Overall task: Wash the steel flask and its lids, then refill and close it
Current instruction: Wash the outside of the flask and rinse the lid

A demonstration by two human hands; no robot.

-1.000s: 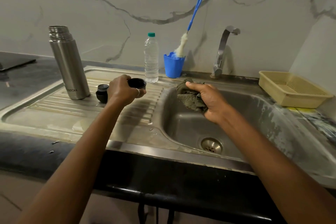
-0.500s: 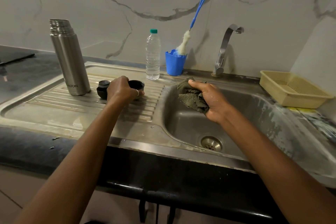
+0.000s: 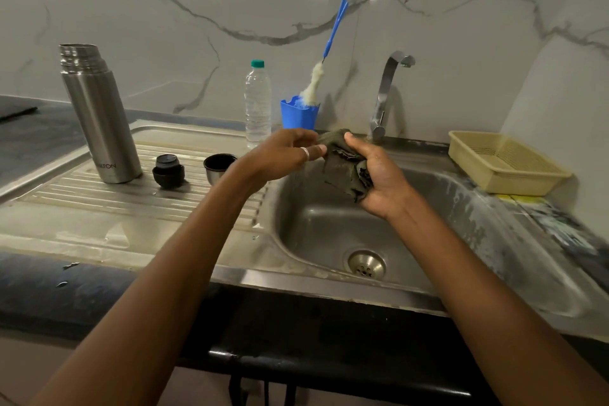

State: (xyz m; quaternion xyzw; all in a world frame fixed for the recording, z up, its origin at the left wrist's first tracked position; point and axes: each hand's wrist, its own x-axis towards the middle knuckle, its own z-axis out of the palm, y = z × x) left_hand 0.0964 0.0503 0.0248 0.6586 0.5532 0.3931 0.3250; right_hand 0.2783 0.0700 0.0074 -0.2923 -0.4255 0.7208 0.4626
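Well left of hands gripping cloth, flask stands.

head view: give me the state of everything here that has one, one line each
steel flask, upright on the drainboard, mouth uncovered
inner lid, off the flask, on the drainboard
cup lid, off, mouth up on the drainboard
water bottle, upright, capped
tap, no water seen running
cloth, bunched, held over the sink
left hand, pinches the cloth
right hand, grips the cloth
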